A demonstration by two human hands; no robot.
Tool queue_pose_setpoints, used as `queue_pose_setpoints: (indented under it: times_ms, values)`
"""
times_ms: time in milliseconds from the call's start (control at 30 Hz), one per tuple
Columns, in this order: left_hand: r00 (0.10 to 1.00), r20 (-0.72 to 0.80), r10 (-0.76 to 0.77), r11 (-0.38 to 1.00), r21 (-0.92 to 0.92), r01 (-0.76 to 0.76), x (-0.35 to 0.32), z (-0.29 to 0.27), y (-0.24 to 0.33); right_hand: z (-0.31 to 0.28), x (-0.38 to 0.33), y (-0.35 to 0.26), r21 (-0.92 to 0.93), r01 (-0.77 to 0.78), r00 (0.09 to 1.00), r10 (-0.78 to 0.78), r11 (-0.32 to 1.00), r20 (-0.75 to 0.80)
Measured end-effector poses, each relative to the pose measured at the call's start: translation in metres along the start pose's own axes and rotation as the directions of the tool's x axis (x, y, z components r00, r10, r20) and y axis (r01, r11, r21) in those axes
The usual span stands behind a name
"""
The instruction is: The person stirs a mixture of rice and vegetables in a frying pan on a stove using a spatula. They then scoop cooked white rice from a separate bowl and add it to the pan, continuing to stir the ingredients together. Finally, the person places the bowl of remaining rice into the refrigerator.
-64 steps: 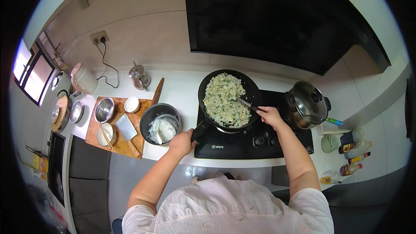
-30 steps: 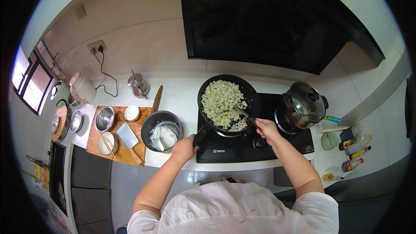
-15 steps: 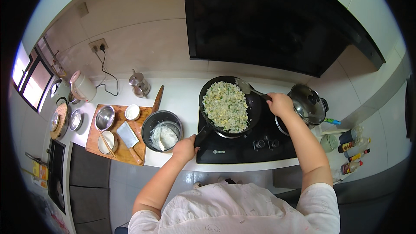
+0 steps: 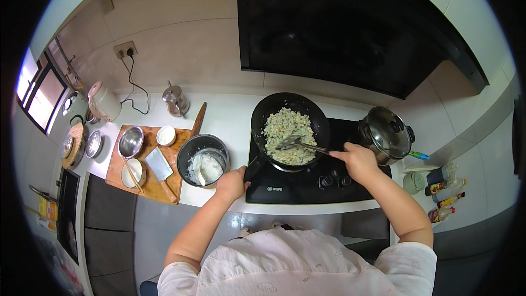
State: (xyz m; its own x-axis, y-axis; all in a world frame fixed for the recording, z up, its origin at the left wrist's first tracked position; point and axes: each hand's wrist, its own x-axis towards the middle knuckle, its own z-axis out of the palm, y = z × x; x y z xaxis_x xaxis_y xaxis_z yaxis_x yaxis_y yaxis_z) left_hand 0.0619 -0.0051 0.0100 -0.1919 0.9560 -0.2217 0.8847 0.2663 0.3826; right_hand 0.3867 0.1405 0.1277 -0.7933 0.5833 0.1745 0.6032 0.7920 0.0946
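My left hand point(image 4: 232, 184) is closed round the black handle of a wok point(image 4: 321, 120) on the cooktop. Fried rice point(image 4: 289, 126) with yellow and green bits is heaped in the middle of the wok. In my closed right hand point(image 4: 359, 163) is the handle of a spatula point(image 4: 312, 147). Its dark, slotted-looking blade rests on the near part of the rice. Just left of my left hand stands a dark inner pot point(image 4: 221, 148) with white rice and a pale spoon point(image 4: 200, 176) in it.
A lidded pot point(image 4: 388, 131) stands right of the wok on the black cooktop point(image 4: 290, 191). The wooden board point(image 4: 115, 171) at left carries a cleaver point(image 4: 159, 164), bowls and chopsticks. Bottles point(image 4: 441, 214) are at far right; the range hood point(image 4: 339, 27) hangs above.
My right hand and the spatula have moved from the wok's far right rim down and nearer, onto the rice. The rice is gathered into a smaller heap. My left hand stays on the handle.
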Motion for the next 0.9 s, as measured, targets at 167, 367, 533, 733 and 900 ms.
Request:
queue_pose_setpoints:
  times_ms: [167, 367, 533, 733, 900]
  values:
    - [1.000, -0.020, -0.011, 1.000, -0.019, 0.011, 0.000, 0.007, -0.005, -0.038, -0.034, -0.003, -0.037, -0.176, 0.984, 0.176, 0.984, -0.017]
    - [1.000, -0.011, 0.025, 0.999, 0.034, -0.025, 0.003, 0.005, -0.002, 0.015, -0.038, -0.008, -0.002, -0.171, 0.982, 0.170, 0.985, 0.077]
    - [0.998, -0.024, 0.052, 0.998, 0.032, -0.051, 0.003, 0.006, -0.005, 0.077, -0.025, -0.015, -0.014, -0.307, 0.950, 0.306, 0.952, -0.054]
    - [0.988, -0.151, 0.036, 0.977, -0.200, -0.066, -0.004, 0.002, -0.014, 0.093, -0.045, -0.020, 0.071, -0.384, 0.923, 0.383, 0.921, 0.027]
    - [0.793, -0.572, -0.212, 0.865, -0.488, -0.121, 0.000, 0.010, -0.109, 0.087, -0.046, -0.051, 0.298, -0.317, 0.848, 0.409, 0.901, -0.336]
